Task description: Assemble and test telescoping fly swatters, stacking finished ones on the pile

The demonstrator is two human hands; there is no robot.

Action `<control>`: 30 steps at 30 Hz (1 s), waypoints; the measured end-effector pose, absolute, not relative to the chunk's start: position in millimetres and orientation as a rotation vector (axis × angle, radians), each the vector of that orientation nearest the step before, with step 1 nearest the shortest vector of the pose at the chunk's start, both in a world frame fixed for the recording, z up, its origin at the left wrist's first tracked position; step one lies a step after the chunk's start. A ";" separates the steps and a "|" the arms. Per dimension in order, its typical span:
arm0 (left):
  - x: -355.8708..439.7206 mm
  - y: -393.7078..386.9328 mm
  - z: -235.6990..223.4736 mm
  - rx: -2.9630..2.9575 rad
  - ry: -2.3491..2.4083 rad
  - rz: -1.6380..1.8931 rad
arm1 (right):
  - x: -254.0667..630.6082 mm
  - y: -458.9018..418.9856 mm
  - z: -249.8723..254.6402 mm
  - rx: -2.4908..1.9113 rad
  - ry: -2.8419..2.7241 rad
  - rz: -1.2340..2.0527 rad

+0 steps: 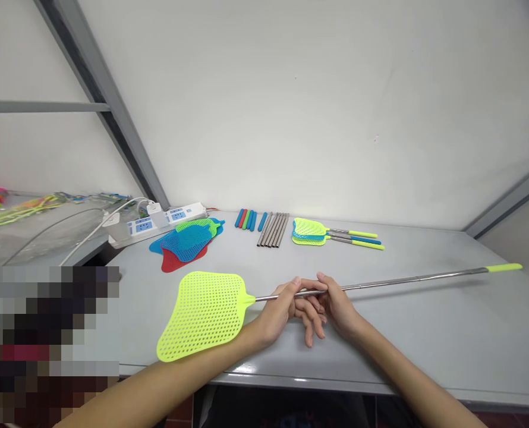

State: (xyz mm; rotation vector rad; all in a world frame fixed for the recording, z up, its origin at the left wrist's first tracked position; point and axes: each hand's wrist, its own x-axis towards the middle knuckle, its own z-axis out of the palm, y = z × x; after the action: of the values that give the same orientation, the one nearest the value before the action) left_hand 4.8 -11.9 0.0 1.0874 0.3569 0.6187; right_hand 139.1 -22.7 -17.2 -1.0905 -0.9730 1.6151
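A yellow-green fly swatter (pixel 204 315) with an extended metal telescopic rod lies across both hands above the table's front part. Its perforated head is over my left forearm, and its yellow-green grip points to the far right. My left hand (pixel 286 309) is closed around the rod near the head, thumb on top, with the lower fingers hanging loosely. Close beside it, my right hand (pixel 338 303) pinches the same rod around its middle, thumb up. Some fingers of the two hands overlap, so part of the right hand's fingers is hidden.
Loose swatter heads (pixel 188 241) lie at the back left beside a white power strip (pixel 179 214) with plugged-in cables. Coloured grips (pixel 246 220) and metal rods (pixel 273 230) are lined up at the wall. Assembled swatters (pixel 309 232) lie right of them. The lower left is pixelated.
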 end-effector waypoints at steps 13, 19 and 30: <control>6.0 -6.6 1.0 0.933 0.457 0.612 | 139.1 -21.2 -8.6 -1.135 -0.906 1.535; 4.1 -2.3 0.6 0.832 0.512 0.738 | 142.7 -19.6 -8.2 -1.020 -0.893 1.566; 1.8 4.5 -5.4 0.566 0.787 1.193 | 143.6 -18.8 -10.5 -1.077 -1.002 1.543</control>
State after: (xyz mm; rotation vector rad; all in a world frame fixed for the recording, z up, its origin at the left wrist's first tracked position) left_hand 1.8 4.5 -5.4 0.5664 0.7874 1.1930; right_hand 143.6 -18.8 -10.5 -1.0773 -1.0018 1.5428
